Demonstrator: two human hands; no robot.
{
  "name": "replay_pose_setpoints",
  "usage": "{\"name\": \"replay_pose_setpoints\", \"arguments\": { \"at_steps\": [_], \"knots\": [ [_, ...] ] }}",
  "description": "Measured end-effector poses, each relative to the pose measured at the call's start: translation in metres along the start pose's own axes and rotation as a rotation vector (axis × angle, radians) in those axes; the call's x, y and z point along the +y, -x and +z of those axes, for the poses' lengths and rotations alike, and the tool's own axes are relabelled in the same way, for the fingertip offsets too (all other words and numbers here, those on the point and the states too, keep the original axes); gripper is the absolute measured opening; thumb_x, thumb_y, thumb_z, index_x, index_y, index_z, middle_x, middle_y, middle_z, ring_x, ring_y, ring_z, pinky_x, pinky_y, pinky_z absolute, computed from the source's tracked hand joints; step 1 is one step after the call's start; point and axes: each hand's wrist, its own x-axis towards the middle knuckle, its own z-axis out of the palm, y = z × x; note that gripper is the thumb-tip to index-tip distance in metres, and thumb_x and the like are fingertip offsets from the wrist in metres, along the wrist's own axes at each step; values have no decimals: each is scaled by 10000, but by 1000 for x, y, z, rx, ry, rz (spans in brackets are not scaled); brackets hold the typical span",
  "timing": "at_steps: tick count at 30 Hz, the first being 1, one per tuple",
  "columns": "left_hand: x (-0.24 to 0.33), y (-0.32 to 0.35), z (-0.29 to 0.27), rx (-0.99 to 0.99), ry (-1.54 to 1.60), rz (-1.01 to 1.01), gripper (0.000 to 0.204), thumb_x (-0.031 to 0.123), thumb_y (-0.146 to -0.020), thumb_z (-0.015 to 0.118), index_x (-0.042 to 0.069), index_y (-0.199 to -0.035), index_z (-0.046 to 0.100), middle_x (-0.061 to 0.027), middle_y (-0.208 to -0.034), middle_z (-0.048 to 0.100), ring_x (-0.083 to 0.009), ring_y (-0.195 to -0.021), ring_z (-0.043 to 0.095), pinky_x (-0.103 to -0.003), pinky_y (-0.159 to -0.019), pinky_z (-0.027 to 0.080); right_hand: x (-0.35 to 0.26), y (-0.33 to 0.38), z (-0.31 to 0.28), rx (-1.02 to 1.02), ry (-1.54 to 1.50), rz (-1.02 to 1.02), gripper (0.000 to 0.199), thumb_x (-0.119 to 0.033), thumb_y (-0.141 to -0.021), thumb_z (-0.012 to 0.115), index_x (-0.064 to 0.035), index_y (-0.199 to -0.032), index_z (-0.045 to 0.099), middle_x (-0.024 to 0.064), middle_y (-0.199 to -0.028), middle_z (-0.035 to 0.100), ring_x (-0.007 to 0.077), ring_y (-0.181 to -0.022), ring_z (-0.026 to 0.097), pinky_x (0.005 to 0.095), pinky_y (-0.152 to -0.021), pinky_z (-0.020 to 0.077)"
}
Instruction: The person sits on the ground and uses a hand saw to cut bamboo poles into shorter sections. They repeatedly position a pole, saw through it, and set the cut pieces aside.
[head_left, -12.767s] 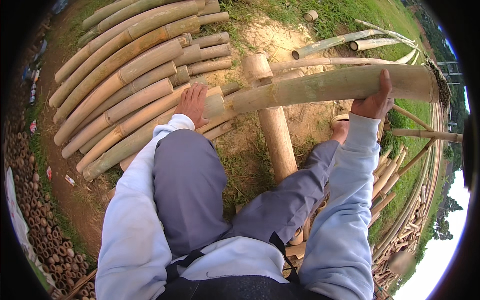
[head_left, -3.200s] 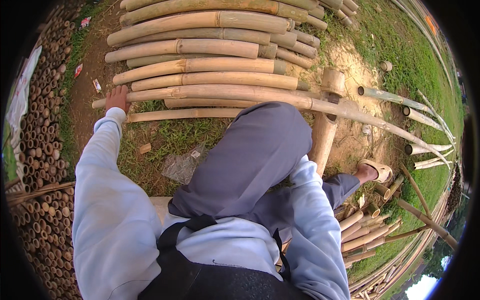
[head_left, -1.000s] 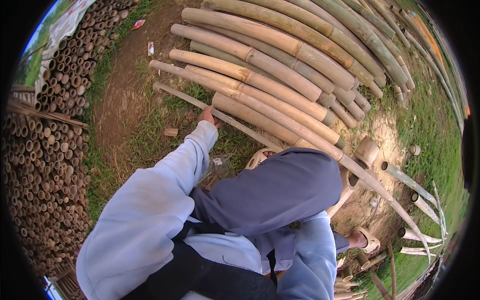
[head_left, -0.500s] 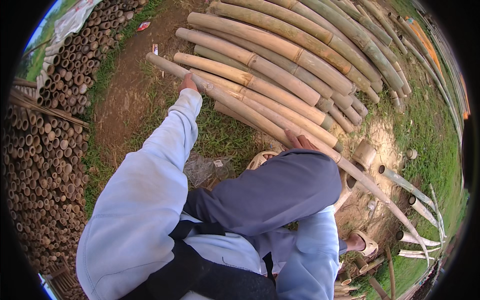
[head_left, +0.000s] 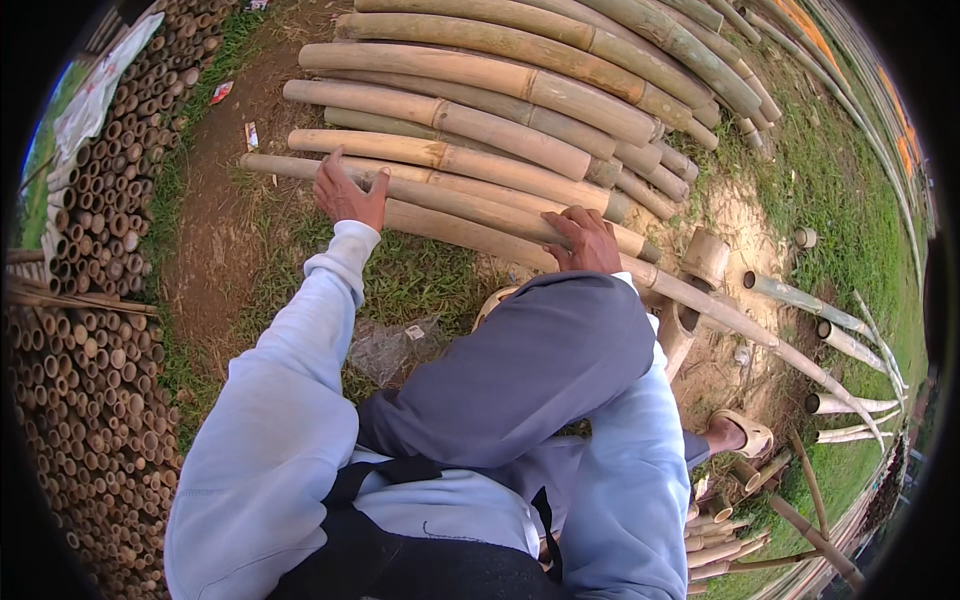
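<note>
1. Pole (head_left: 470,205): long bamboo culm lying on the ground at the near edge of the pile (head_left: 520,90). Long axis runs from upper left to lower right, thick butt at the left, thin end tapering off past the stump (head_left: 700,262) to the right.
2. Left hand (head_left: 347,192): flat on the pole near its butt end, grip spread, fingers draped over the top.
3. Right hand (head_left: 583,240): on the same pole further along, grip curled over it (whether it closes fully underneath I cannot tell).
4. Litter: small red-and-white wrapper (head_left: 221,92) on bare dirt at upper left, a pale rectangular scrap (head_left: 250,135) just below it, and a crumpled clear plastic bag (head_left: 392,345) on the grass by the left sleeve.
5. White sheet (head_left: 95,95) draped over the stack (head_left: 85,330) of thin canes at far left, hollow cut ends facing up.
6. Materials: poles tan, smooth, ringed with nodes; ground patchy grass and brown soil; loose greenish offcuts (head_left: 830,335) at right.
</note>
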Motion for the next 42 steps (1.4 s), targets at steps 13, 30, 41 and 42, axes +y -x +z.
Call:
{"name": "replay_pose_setpoints", "arguments": {
  "at_steps": [13, 30, 41, 42],
  "knots": [
    [146, 32, 58, -1145, -423, 868, 477, 387, -785, 755, 92, -1151, 672, -181, -983, 740, -378, -976, 702, -495, -877, 550, 16, 17, 24, -100, 63, 220, 612, -370, -884, 738, -297, -1457, 534, 66, -1501, 528, 304, -1420, 456, 717, -1184, 179],
    [170, 46, 113, -1075, -411, 919, 608, 332, -805, 755, 89, -1348, 631, -228, -1146, 708, -387, -1099, 675, -484, -947, 529, -189, 526, 109, 742, -283, 1809, 313, -124, -915, 673, -44, -1201, 573, 145, -940, 656, 303, -849, 672, 404, -797, 530],
    [217, 76, 86, -1090, -493, 816, 670, 335, -756, 843, 87, -1342, 631, -203, -1200, 694, -364, -1149, 660, -458, -985, 519, -210, 544, 191, 684, -224, 1683, 574, -80, -749, 661, -44, -1306, 527, 246, -1223, 647, 450, -1156, 609, 502, -995, 481],
    [200, 71, 100, -1060, -474, 825, 672, 338, -757, 841, 92, -1346, 630, -200, -1207, 694, -359, -1152, 661, -456, -982, 521, -209, 532, 172, 630, -176, 1773, 550, -96, -755, 675, -40, -1286, 545, 240, -1175, 659, 442, -1117, 627, 495, -973, 490]
  ]
}}
